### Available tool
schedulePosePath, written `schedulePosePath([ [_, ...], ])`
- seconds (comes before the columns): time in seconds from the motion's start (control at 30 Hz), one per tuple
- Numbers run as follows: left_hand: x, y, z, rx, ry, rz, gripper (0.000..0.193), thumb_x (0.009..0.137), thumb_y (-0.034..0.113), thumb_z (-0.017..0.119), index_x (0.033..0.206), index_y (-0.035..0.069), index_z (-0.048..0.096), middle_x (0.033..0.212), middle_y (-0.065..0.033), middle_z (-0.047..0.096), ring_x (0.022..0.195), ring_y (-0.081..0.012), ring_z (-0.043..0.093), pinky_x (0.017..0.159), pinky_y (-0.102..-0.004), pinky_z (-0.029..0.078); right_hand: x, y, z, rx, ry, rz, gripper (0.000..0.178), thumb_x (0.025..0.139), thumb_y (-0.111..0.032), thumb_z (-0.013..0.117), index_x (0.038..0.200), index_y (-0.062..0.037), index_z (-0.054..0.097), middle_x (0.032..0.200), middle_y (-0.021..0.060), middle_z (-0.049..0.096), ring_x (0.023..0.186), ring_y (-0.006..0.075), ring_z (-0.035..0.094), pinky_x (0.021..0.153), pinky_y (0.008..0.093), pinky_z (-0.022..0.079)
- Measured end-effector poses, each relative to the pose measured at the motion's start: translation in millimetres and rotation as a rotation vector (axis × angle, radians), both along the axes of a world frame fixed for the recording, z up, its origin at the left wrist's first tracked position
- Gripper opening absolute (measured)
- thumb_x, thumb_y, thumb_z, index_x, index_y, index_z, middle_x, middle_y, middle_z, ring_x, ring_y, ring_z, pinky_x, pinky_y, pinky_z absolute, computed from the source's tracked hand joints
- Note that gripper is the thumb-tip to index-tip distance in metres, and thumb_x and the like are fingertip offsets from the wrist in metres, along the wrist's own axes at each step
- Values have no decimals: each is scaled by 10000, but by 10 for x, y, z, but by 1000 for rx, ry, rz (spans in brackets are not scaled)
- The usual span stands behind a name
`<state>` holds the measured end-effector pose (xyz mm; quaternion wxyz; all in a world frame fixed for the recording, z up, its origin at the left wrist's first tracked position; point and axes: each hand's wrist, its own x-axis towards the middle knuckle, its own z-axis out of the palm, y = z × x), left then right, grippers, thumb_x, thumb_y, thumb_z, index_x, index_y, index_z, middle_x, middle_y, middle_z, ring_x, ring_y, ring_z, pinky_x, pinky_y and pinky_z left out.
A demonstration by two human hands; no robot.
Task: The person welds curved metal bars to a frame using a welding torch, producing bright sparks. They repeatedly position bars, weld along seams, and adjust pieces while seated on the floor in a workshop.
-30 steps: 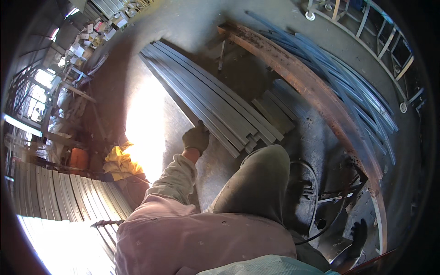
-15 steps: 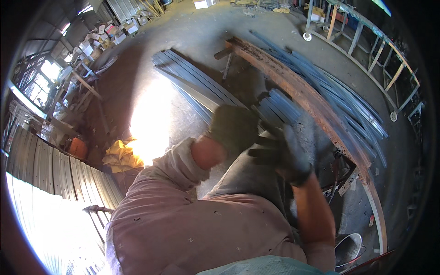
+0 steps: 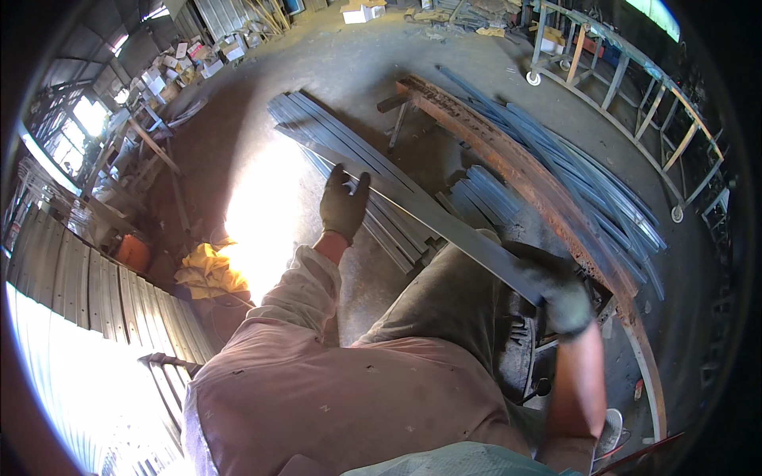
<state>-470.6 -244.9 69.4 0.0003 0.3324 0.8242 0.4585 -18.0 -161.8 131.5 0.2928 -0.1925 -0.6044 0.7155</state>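
Observation:
A long, flat-faced grey metal bar (image 3: pixel 452 228) runs slantwise across my front, from a stack of metal bars (image 3: pixel 333 120) on the floor to my right side. My right hand (image 3: pixel 565 295), in a dark glove and partly smeared by motion, is closed round the bar's near end. Close to the bar's left edge is my left hand (image 3: pixel 343 208), also gloved, its fingers raised and apart with nothing held. Whether its fingertips touch the bar I cannot tell. Beneath the bar is my bent leg in dark trousers (image 3: pixel 436 297).
A rusty steel beam (image 3: pixel 508 151) stands to the right, with blue-grey tubes (image 3: pixel 571 166) beyond it. Shorter pieces (image 3: pixel 480 194) lie between beam and stack. A wheeled frame (image 3: pixel 627 79) stands far right. Yellow cloth (image 3: pixel 208 271) and corrugated sheeting (image 3: pixel 103 293) are at left.
My hands were close together before my body; now they are apart, the left forward and left, the right back and right. The bar now shows lengthwise between them.

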Motion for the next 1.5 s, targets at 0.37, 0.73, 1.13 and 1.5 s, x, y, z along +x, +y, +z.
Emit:
schedulePosePath([
  [0.37,-58,588,-911,689,-1729,-548,960,1072,707,701,1705,3,543,1763,-231,558,1636,-430,498,1431,-570,295,1544,-860,878,747,-692,-341,598,770,-121,984,1345,-29,849,1184,154,853,1059,303,829,968,408,642],
  [0.73,1117,909,-316,725,-1989,-697,573,1126,622,689,1290,76,752,1085,-152,790,1095,-386,757,1083,-561,603,3144,-1496,513,313,-701,-703,846,841,-207,981,1601,-28,656,1526,175,730,1401,361,704,1229,523,531],
  [1.13,1959,1886,-82,608,-1853,-697,331,1089,443,831,1323,235,722,1208,-41,751,1191,-292,732,1071,-576,612,3634,-2200,372,510,-1118,-877,825,902,-486,882,1545,-16,665,1439,197,749,1311,366,711,1149,526,535],
  [1.5,2021,2533,-432,97,-1574,-825,494,1110,524,797,1516,282,652,1448,-87,713,1402,-320,658,1157,-587,558,3367,-1555,-116,556,-1144,-881,680,890,-88,924,1527,-28,693,1402,187,765,1304,358,749,1142,484,589],
])
